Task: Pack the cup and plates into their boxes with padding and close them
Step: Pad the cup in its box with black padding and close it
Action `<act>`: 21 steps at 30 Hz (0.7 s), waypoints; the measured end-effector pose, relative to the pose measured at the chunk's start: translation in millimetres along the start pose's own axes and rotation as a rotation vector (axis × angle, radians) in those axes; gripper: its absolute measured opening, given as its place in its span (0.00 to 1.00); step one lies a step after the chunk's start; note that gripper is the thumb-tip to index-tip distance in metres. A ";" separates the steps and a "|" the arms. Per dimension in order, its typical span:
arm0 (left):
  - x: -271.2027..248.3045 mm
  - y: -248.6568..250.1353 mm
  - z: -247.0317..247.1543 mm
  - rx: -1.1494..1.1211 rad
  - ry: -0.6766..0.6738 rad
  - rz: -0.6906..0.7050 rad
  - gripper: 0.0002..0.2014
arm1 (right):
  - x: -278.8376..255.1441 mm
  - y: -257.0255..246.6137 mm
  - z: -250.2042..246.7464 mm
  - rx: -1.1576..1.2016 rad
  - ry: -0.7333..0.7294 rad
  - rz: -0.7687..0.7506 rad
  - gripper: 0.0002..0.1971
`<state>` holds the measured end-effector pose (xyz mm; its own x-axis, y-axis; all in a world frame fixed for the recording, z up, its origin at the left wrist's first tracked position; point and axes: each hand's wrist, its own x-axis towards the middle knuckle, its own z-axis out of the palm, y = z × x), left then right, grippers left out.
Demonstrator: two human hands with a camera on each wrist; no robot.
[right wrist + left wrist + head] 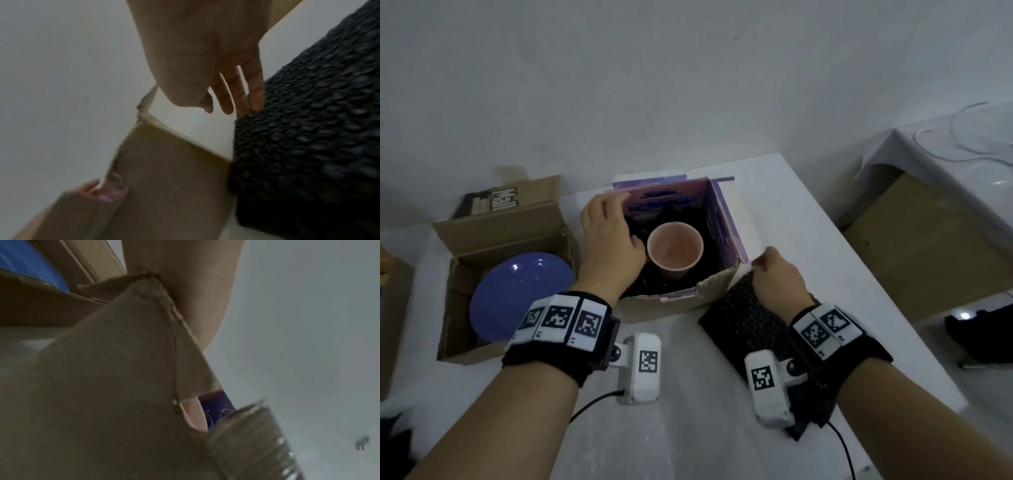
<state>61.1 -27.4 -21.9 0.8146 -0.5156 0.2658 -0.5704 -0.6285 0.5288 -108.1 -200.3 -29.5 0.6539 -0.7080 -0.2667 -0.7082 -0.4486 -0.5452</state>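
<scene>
A pink cup (674,246) stands upright in the purple-lined cardboard box (726,219) at the table's middle, with black padding around it. My left hand (619,222) reaches over the box's left wall, fingers spread on the padding and thumb beside the cup. In the left wrist view its palm (185,280) lies against the box (102,386). A black bubble-wrap sheet (743,318) lies flat to the right of the box. My right hand (760,263) is at the box's front right corner, its straight fingers (255,97) touching the sheet's edge (308,129).
A blue plate (517,291) lies in an open brown box (500,233) to the left. The table's right edge runs close to the bubble wrap. Beyond it are a cardboard box (928,246) on the floor and a second covered table (962,137) with cables.
</scene>
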 end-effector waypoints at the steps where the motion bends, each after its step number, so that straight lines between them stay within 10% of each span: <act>1: 0.4 -0.1 1.0 -0.031 0.011 -0.032 0.31 | -3.4 6.7 4.1 -0.090 -0.070 -0.001 0.09; 7: -0.5 -4.9 4.4 -0.058 -0.005 -0.062 0.32 | -23.2 24.0 23.0 -0.406 -0.322 0.019 0.39; 21: -2.9 -2.7 1.4 -0.112 0.027 -0.105 0.28 | -30.5 24.7 31.4 -0.475 -0.234 -0.128 0.27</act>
<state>60.1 -25.0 -25.2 0.8723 -0.4339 0.2253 -0.4682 -0.6085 0.6408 -137.1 -172.6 -59.8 0.7460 -0.5159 -0.4212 -0.6264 -0.7583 -0.1806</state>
